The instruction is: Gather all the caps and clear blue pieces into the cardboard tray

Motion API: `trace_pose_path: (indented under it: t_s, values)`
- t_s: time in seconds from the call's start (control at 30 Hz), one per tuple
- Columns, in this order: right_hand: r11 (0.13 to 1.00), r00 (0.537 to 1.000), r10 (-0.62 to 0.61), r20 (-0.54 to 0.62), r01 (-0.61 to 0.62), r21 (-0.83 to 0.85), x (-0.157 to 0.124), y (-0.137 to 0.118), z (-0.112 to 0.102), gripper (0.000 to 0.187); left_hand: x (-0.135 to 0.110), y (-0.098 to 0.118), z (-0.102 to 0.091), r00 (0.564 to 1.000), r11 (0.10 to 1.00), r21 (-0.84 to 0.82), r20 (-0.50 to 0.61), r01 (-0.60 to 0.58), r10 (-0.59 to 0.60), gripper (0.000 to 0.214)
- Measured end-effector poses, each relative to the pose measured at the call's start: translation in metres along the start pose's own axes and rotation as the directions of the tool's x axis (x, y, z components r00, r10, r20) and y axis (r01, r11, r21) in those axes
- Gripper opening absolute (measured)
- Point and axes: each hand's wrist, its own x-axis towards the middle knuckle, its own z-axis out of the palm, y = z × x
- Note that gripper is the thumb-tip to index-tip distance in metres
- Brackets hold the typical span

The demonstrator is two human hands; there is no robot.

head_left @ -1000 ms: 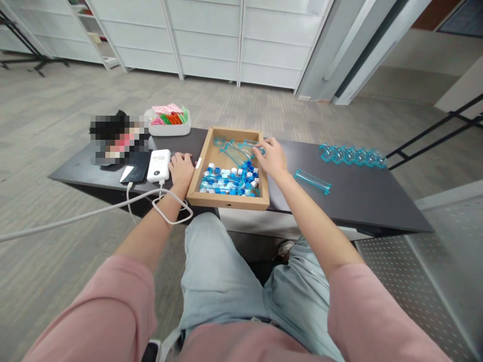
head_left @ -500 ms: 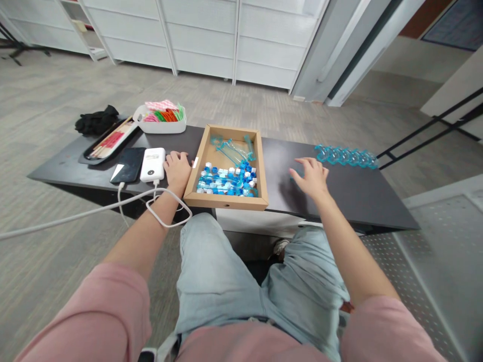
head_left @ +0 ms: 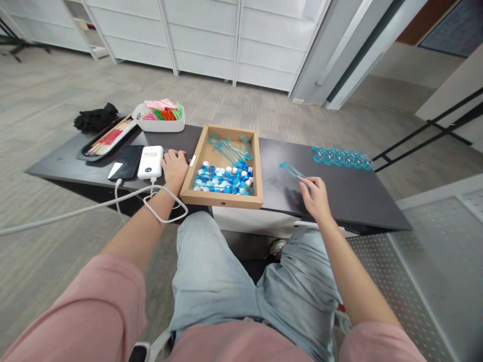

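My right hand pinches the near end of a translucent blue plastic piece, a long thin frame, over the table to the right of the box. Flat on the tabletop lies my left hand, fingers spread, between a white power bank and the box. That cardboard box contains several loose blue and white small blocks, and more translucent blue frames lie toward its far end. A row of joined translucent blue pieces sits on the table beyond my right hand.
On the left of the dark table are a phone, a black tray with sticks, a white basket of colourful items and a black cloth-like bundle. A white cable loops over my left forearm.
My right hand has drawn back toward me and its fingers have closed on the end of the blue plastic piece, which now shows clearly. My left hand stays in place.
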Motion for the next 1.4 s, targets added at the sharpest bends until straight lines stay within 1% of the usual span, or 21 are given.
trace_pose_path:
  t_s: [0.07, 0.13, 0.2, 0.3, 0.37, 0.43, 0.5, 0.57, 0.63, 0.7, 0.77, 0.83, 0.9, 0.93, 1.0, 1.07, 1.13, 1.17, 1.27, 1.33, 1.4]
  values:
    - [0.996, 0.998, -0.052, -0.022, 0.054, 0.066, 0.022, -0.028, 0.017, 0.051, 0.0, 0.001, -0.001, 1.0, 1.0, 0.016, -0.002, -0.004, 0.004, 0.055]
    - [0.99, 0.994, -0.11, 0.005, 0.109, 0.094, 0.048, -0.059, 0.04, 0.048, -0.001, 0.001, -0.002, 1.0, 0.999, 0.031, -0.001, -0.009, 0.009, 0.056]
    - [0.974, 0.972, -0.209, 0.108, 0.196, 0.115, 0.075, -0.093, 0.067, 0.045, -0.001, 0.001, -0.003, 1.0, 0.999, 0.044, 0.002, -0.01, 0.01, 0.056]
    - [0.959, 0.922, -0.28, 0.268, 0.259, 0.112, 0.108, -0.141, 0.106, 0.04, -0.001, 0.001, -0.003, 1.0, 0.998, 0.064, 0.012, -0.007, 0.006, 0.057]
    - [0.954, 0.886, -0.3, 0.353, 0.277, 0.115, 0.122, -0.163, 0.122, 0.045, 0.001, -0.001, -0.002, 1.0, 0.997, 0.074, 0.017, -0.005, 0.003, 0.056]
    - [0.952, 0.875, -0.305, 0.377, 0.278, 0.125, 0.128, -0.17, 0.128, 0.052, 0.002, -0.003, -0.002, 1.0, 0.997, 0.083, 0.025, -0.011, 0.008, 0.056]
    - [0.96, 0.893, -0.28, 0.353, 0.255, 0.116, 0.128, -0.159, 0.122, 0.05, 0.002, -0.005, -0.002, 0.999, 0.996, 0.088, 0.034, -0.021, 0.018, 0.056]
    - [0.978, 0.931, -0.207, 0.302, 0.197, 0.065, 0.124, -0.131, 0.109, 0.045, 0.002, -0.006, -0.002, 0.999, 0.996, 0.089, 0.042, -0.022, 0.019, 0.056]
    - [0.995, 0.97, -0.085, 0.228, 0.094, -0.027, 0.118, -0.089, 0.089, 0.044, 0.002, -0.006, -0.003, 0.999, 0.996, 0.091, 0.046, -0.016, 0.012, 0.057]
    - [0.989, 0.988, 0.077, 0.132, -0.059, -0.135, 0.11, -0.04, 0.067, 0.048, 0.003, -0.006, -0.003, 0.999, 0.996, 0.092, 0.054, 0.0, -0.005, 0.063]
    - [0.943, 0.967, 0.252, 0.05, -0.233, -0.238, 0.101, 0.007, 0.044, 0.059, 0.004, -0.006, -0.003, 0.998, 0.996, 0.093, 0.06, 0.013, -0.019, 0.07]
    - [0.868, 0.92, 0.393, 0.005, -0.369, -0.332, 0.094, 0.048, 0.027, 0.072, 0.006, -0.006, -0.002, 0.997, 0.994, 0.106, 0.068, 0.028, -0.035, 0.074]
    - [0.801, 0.879, 0.477, -0.015, -0.441, -0.404, 0.092, 0.079, 0.018, 0.083, 0.006, -0.006, 0.0, 0.996, 0.992, 0.123, 0.069, 0.039, -0.048, 0.078]
    - [0.782, 0.87, 0.492, -0.018, -0.451, -0.43, 0.093, 0.09, 0.016, 0.087, 0.007, -0.007, 0.0, 0.997, 0.99, 0.132, 0.065, 0.04, -0.049, 0.079]
    - [0.762, 0.863, 0.505, -0.014, -0.453, -0.462, 0.1, 0.106, 0.016, 0.092, 0.008, -0.011, 0.003, 0.998, 0.989, 0.146, 0.058, 0.032, -0.041, 0.081]
    - [0.754, 0.849, 0.529, 0.015, -0.462, -0.467, 0.11, 0.114, 0.018, 0.091, 0.009, -0.017, 0.006, 0.998, 0.988, 0.154, 0.056, 0.026, -0.035, 0.082]
    - [0.75, 0.825, 0.563, 0.056, -0.482, -0.453, 0.118, 0.118, 0.02, 0.083, 0.011, -0.023, 0.008, 0.997, 0.988, 0.154, 0.061, 0.029, -0.039, 0.081]
    - [0.758, 0.824, 0.562, 0.07, -0.48, -0.441, 0.12, 0.119, 0.021, 0.076, 0.011, -0.025, 0.008, 0.997, 0.988, 0.15, 0.061, 0.036, -0.046, 0.08]
    - [0.823, 0.876, 0.474, 0.087, -0.406, -0.398, 0.117, 0.118, 0.022, 0.06, 0.01, -0.023, 0.004, 0.996, 0.991, 0.119, 0.057, 0.06, -0.067, 0.076]
    - [0.87, 0.918, 0.387, 0.089, -0.331, -0.366, 0.108, 0.115, 0.023, 0.054, 0.006, -0.016, -0.002, 0.995, 0.991, 0.111, 0.067, 0.072, -0.079, 0.076]
    - [0.904, 0.945, 0.314, 0.095, -0.267, -0.335, 0.097, 0.111, 0.023, 0.051, 0.004, -0.008, -0.007, 0.993, 0.989, 0.123, 0.079, 0.082, -0.092, 0.076]
